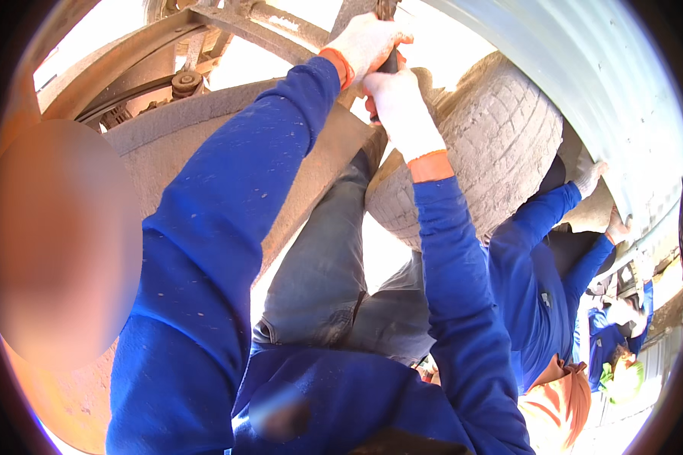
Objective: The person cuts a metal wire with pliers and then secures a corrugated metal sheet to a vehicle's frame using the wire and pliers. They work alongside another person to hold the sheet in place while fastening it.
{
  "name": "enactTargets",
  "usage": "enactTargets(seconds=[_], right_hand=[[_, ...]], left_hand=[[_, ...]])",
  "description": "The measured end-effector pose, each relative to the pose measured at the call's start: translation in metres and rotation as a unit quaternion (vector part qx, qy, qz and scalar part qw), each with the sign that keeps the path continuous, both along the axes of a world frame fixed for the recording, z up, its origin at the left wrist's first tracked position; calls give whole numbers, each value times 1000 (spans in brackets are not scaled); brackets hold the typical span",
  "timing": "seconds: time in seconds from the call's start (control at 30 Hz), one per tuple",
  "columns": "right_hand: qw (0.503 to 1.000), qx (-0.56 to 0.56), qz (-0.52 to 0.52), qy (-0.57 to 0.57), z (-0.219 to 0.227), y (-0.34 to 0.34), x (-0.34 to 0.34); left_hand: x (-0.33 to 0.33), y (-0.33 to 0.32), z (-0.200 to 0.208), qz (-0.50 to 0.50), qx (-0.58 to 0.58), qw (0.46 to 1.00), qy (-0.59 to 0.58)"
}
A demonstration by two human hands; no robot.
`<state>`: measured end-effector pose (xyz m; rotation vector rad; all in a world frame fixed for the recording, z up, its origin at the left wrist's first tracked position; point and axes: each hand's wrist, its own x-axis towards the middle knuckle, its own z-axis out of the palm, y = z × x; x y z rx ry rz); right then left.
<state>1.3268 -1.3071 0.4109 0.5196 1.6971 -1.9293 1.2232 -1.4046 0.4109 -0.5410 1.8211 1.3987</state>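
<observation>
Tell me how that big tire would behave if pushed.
The tire is probably heavy and stiff, given its broad, bulky build. Its round shape suggests rolling, though I cannot tell whether it is mounted. Its dusty-looking surface may be slippery, though the tread grooves should offer grip.

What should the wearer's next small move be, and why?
Probably look up slightly before moving the dark bar: the left hand and right hand both grip it, but its upper end runs out of the picture, so its tip is unseen.

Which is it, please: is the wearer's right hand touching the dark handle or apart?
Touching: the head view shows the right hand closed around the dark handle.
</observation>
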Motion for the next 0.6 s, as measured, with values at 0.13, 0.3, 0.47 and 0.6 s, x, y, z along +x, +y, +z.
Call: enactTargets(seconds=[0.13, 0.3, 0.47, 0.6], right_hand=[[965, 160, 193, 71, 35, 8, -18], [990, 133, -43, 2, 49, -3, -11], [958, 282, 57, -16, 49, -4, -8], [934, 340, 91, 64, 30, -4, -7]], left_hand=[[2, 2, 14, 95, 61, 992, -56], [0, -6, 15, 47, 49, 996, -65], [-6, 14, 11, -22, -154, 987, -33], [-13, 35, 12, 43, -91, 992, -70]])
